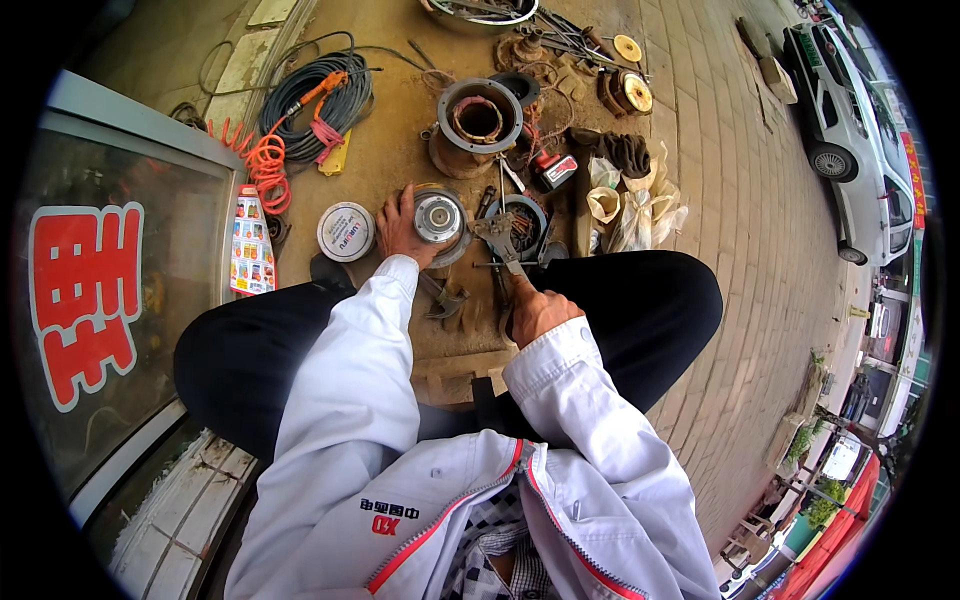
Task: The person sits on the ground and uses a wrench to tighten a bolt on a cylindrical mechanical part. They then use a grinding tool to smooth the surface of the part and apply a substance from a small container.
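A round metal motor part (438, 217) with a silvery cap stands on the ground between my knees. Around its left side curl the fingers of my left hand (403, 228). My right hand (541, 312) is closed around the handle of an adjustable wrench (512, 262), whose jaws lie just right of the motor part. Beyond the wrench head sits a dark round tray (515, 224) with small metal pieces. Nearer to me, a hammer (446, 300) lies below the motor part. A round white tin (346, 231) stands left of my left hand.
Behind the part stands a rusty motor housing (478, 125). A coiled black cable (315, 105) and an orange air hose (267, 172) lie left, near a glass door (130, 290). A cordless tool battery (554, 171) and plastic bags (640, 210) are right. A white car (850, 130) is parked beyond.
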Demonstrator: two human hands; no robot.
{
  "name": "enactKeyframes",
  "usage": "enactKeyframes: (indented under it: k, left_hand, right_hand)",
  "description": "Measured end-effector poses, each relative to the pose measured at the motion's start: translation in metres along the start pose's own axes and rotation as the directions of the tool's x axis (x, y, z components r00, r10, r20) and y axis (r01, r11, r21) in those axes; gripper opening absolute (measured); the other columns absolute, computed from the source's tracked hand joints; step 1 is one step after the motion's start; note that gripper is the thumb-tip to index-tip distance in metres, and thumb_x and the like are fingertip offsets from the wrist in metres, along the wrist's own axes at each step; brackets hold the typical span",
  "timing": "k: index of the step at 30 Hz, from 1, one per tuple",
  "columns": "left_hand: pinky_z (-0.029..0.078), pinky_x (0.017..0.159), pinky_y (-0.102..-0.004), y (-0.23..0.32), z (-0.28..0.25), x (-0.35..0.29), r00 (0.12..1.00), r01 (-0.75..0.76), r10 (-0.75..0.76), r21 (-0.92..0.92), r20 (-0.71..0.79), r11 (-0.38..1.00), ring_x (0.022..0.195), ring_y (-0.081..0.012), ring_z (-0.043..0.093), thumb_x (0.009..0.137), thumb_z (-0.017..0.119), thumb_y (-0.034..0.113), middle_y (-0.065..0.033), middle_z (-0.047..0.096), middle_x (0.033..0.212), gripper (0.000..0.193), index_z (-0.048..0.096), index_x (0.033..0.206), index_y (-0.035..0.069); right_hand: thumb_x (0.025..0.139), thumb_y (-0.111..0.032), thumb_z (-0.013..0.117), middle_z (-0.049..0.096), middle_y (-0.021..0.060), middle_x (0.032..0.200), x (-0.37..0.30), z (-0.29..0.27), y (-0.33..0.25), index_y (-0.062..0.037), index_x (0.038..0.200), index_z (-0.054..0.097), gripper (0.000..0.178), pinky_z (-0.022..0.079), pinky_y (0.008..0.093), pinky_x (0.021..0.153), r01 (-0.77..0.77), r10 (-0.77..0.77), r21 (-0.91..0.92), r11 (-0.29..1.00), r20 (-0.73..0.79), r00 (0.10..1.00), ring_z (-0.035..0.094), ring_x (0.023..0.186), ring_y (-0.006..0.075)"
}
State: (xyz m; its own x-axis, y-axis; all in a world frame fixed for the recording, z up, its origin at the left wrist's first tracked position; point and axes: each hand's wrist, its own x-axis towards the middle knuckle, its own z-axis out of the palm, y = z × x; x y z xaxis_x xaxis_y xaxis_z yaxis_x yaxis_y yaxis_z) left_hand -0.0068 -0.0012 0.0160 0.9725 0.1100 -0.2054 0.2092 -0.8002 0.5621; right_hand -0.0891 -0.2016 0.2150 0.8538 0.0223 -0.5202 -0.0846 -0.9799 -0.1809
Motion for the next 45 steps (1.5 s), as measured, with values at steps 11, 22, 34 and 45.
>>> enactKeyframes:
  k: [11, 22, 34, 45]
  left_hand:
    - [0.025, 0.118, -0.0517, 0.015, 0.001, -0.01, 0.985, 0.119, -0.119, -0.007, -0.128, 0.993, 0.142, -0.0442, 0.026, 0.055, 0.093, 0.049, -0.0217, 0.027, 0.155, 0.128, 0.021, 0.156, 0.019]
    - [0.023, 0.118, -0.0506, 0.014, 0.013, -0.01, 0.971, 0.232, -0.233, -0.022, -0.05, 0.972, 0.142, -0.0434, 0.025, 0.059, 0.089, 0.058, -0.0232, 0.026, 0.154, 0.128, 0.018, 0.156, 0.013]
    - [0.024, 0.118, -0.0501, 0.016, 0.016, -0.012, 0.966, 0.24, -0.241, -0.019, -0.09, 0.971, 0.141, -0.0438, 0.026, 0.057, 0.09, 0.056, -0.0218, 0.029, 0.152, 0.127, 0.019, 0.155, 0.017]
    - [0.024, 0.117, -0.0512, 0.026, 0.003, -0.014, 0.961, 0.276, -0.277, -0.021, -0.005, 0.961, 0.139, -0.0433, 0.028, 0.059, 0.09, 0.055, -0.0185, 0.029, 0.151, 0.127, 0.016, 0.155, 0.018]
  right_hand:
    - [0.085, -0.009, 0.061, 0.065, 0.0225, 0.099, -0.02, 0.032, 0.012, -0.0112, 0.13, 0.062, 0.046, 0.055, 0.0516, 0.074, 0.032, 0.039, 0.288, 0.957, -0.238, 0.971, 0.067, 0.082, 0.0435]
    - [0.086, -0.012, 0.06, 0.065, 0.0196, 0.093, -0.029, 0.019, 0.005, -0.0152, 0.128, 0.065, 0.043, 0.057, 0.0489, 0.069, -0.015, 0.045, 0.148, 0.989, -0.201, 0.979, 0.07, 0.077, 0.0397]
    - [0.086, -0.014, 0.061, 0.064, 0.02, 0.082, -0.013, 0.009, 0.001, -0.0183, 0.123, 0.069, 0.038, 0.056, 0.0493, 0.064, 0.012, 0.013, 0.09, 0.996, -0.267, 0.964, 0.067, 0.07, 0.0399]
    - [0.087, -0.012, 0.057, 0.066, 0.0198, 0.083, -0.016, 0.001, -0.01, -0.0107, 0.126, 0.066, 0.04, 0.057, 0.0482, 0.06, 0.036, -0.036, -0.004, 0.999, -0.193, 0.981, 0.069, 0.066, 0.0376]
